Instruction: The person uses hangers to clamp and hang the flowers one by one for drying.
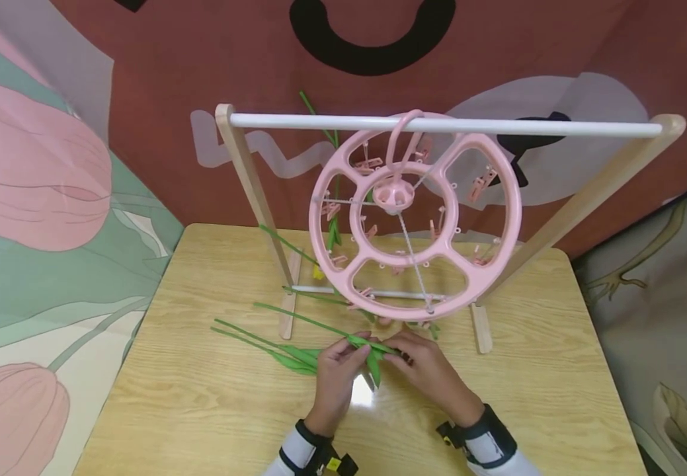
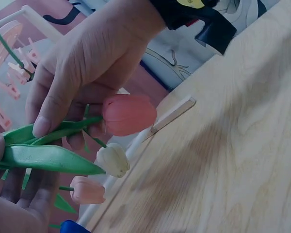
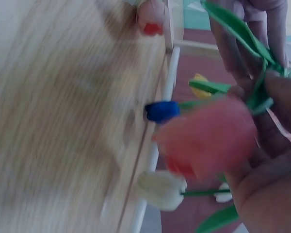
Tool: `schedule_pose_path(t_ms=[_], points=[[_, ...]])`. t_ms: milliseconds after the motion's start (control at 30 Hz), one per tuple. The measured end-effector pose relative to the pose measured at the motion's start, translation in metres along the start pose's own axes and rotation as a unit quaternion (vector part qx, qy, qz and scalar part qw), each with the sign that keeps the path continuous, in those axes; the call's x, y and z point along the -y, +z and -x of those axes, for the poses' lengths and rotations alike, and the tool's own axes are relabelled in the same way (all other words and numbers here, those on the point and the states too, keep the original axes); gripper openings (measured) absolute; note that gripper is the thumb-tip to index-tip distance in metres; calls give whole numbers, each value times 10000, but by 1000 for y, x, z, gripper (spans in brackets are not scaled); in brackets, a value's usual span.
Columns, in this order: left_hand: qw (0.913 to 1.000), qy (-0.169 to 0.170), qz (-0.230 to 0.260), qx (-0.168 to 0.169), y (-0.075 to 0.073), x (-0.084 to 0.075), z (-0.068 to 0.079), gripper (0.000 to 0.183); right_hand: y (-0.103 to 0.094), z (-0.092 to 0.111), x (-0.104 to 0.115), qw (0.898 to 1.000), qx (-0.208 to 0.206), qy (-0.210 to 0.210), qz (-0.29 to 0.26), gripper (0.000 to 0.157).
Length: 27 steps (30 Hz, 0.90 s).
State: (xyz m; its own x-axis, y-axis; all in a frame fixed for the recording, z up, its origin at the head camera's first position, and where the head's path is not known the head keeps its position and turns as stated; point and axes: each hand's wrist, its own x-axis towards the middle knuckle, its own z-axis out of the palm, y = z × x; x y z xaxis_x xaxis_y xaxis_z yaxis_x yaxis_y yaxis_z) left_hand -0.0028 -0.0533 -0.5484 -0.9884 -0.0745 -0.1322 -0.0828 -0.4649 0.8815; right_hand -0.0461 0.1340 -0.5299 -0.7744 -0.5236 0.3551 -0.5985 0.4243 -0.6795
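Both hands hold one artificial pink tulip [image 2: 129,115] near the table's front middle. My left hand [image 1: 338,373] pinches its green stem and leaves [image 2: 48,158], with the stem trailing left. My right hand [image 1: 429,367] pinches the same tulip close to the flower head, thumb on the stem in the left wrist view. The right wrist view shows the flower head [image 3: 211,136] blurred and large. Beyond the hands are a white tulip [image 3: 161,190], a blue tulip [image 3: 161,111] and a smaller pink tulip [image 2: 87,190]. In the head view the hands hide the held flower head.
A round pink clip hanger [image 1: 512,211] hangs by its hook from a white bar [image 1: 295,121] on a wooden-legged stand. Left of my hands, green stems and leaves [image 1: 295,360] lie on the table [image 1: 200,410]. A yellow flower [image 1: 318,272] shows near the stand's left leg.
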Motion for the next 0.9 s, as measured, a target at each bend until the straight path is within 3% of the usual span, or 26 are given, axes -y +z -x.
schedule_pose_path(t_ms=[200,367,433,533,667,767,900], points=[[9999,138,-49,12,1,2,0,31,-19,5,-8,9984,425,-239,275,31],[9979,437,-439,192,-1,0,0,24,-54,10,-13,9961,792,276,285,18],[9943,728,-718,316,-3,-1,-1,20,-72,9,-15,9961,547,548,412,15],[9855,1228,-1060,491,-5,-2,-2,16,-100,5,-16,9936,-287,822,723,17],[9711,1784,-1420,712,-7,-3,-4,17,-134,-6,-14,9800,-1343,1050,1031,31],[9588,2076,-1753,828,-9,-4,-5,18,-150,-18,-13,9771,-1552,1023,1037,48],[9451,2324,-2127,870,-13,-6,-5,19,-158,-38,-12,9813,-1365,1035,873,52]])
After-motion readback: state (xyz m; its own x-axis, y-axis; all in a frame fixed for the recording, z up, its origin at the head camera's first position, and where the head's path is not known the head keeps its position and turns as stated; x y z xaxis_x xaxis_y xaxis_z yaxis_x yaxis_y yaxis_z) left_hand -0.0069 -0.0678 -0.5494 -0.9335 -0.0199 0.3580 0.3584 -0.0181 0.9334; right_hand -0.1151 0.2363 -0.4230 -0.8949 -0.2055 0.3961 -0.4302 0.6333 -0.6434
